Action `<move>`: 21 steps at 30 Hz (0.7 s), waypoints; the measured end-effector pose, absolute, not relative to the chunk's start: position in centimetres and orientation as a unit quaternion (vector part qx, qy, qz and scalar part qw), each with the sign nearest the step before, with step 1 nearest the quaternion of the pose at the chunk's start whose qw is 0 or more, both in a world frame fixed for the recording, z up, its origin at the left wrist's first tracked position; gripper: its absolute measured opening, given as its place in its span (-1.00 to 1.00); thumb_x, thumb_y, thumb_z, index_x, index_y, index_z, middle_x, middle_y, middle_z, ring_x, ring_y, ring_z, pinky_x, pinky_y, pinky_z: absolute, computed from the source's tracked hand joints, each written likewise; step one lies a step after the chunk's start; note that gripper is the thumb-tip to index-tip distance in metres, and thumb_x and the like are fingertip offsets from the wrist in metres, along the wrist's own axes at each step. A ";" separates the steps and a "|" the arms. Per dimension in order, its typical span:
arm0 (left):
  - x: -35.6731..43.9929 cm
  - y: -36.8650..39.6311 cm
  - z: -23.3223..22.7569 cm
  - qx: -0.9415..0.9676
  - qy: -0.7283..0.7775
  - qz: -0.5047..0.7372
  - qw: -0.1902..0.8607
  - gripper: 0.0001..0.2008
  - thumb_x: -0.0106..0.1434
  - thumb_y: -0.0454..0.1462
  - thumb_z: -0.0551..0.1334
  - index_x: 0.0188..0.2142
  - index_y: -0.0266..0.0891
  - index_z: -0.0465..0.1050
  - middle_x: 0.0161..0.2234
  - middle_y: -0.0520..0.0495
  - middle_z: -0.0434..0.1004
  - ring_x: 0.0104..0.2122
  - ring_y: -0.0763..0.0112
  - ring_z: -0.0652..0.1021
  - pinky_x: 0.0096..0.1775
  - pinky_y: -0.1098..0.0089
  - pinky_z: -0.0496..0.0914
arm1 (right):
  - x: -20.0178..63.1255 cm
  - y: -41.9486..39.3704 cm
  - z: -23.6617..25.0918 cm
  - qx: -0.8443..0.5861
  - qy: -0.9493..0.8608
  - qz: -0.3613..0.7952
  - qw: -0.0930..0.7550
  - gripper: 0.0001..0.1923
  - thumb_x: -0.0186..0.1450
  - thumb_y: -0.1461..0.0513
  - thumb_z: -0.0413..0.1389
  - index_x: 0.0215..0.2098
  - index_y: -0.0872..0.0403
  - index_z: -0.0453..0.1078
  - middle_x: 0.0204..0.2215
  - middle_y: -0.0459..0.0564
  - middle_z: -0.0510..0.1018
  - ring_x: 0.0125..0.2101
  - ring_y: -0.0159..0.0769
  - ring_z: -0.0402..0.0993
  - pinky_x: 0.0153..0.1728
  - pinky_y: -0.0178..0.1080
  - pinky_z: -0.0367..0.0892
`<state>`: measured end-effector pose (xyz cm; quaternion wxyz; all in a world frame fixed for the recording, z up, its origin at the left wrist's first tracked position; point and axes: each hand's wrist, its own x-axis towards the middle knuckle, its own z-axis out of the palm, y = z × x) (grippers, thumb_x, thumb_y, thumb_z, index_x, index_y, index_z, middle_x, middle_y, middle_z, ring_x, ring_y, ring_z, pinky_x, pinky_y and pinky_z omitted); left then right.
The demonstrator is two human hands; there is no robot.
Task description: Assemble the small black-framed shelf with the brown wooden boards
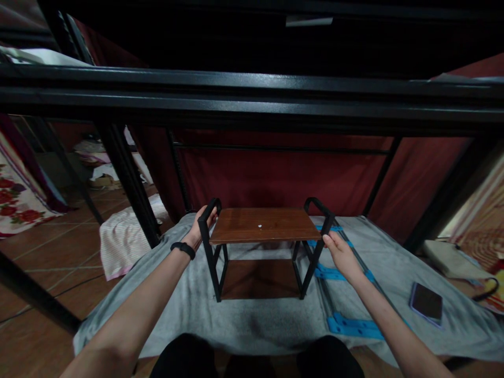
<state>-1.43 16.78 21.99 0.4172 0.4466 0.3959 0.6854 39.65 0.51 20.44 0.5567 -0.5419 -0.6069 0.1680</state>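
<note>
A small two-tier shelf (268,224) with brown wooden boards and a black metal frame stands upright on a grey blanket (255,325). A small white spot shows on its top board. My left hand (202,226), with a black band at the wrist, is closed on the left side of the frame; some of its fingers are hidden behind the upright. At the opposite side, my right hand (342,253) grips the right upright just below the top board, thumb toward me. The lower board (260,279) sits near the blanket between the frame's legs.
Black metal bars (252,89) of a bunk frame cross above the shelf. Behind it hangs a dark red curtain (275,176). A rack with blue plastic parts (350,325) lies right of the shelf, and a phone (426,303) rests farther right. My knees are at the near edge.
</note>
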 end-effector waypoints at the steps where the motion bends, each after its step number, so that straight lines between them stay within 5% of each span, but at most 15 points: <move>1: -1.5 16.9 21.9 0.456 0.394 0.685 0.409 -0.68 -0.09 -0.14 0.47 -0.43 -0.25 0.43 -0.55 0.05 0.43 -0.58 0.52 0.40 -0.49 0.47 0.25 | 39.6 0.5 20.5 -0.543 -0.606 0.168 0.557 -0.61 0.27 -0.11 -0.01 -0.36 0.00 0.40 -0.45 -0.03 0.48 -0.37 -0.17 0.38 -0.32 -0.18 0.32; 15: -1.5 16.1 22.6 0.516 0.418 0.621 0.416 -0.68 0.04 -0.10 0.39 -0.43 -0.30 0.39 -0.61 0.05 0.39 -0.58 0.55 0.35 -0.51 0.48 0.20 | 40.0 0.3 20.6 -0.549 -0.598 0.168 0.559 -0.60 0.26 -0.11 0.01 -0.41 0.02 0.34 -0.50 -0.05 0.45 -0.42 -0.22 0.35 -0.37 -0.21 0.30; 21: -1.5 15.5 23.3 0.543 0.431 0.616 0.375 -0.82 0.16 -0.25 0.31 -0.41 -0.33 0.38 -0.58 0.12 0.38 -0.52 0.61 0.34 -0.42 0.50 0.19 | 39.9 0.4 20.6 -0.550 -0.600 0.169 0.556 -0.60 0.27 -0.11 0.00 -0.42 0.02 0.34 -0.53 -0.07 0.41 -0.45 -0.24 0.32 -0.41 -0.22 0.27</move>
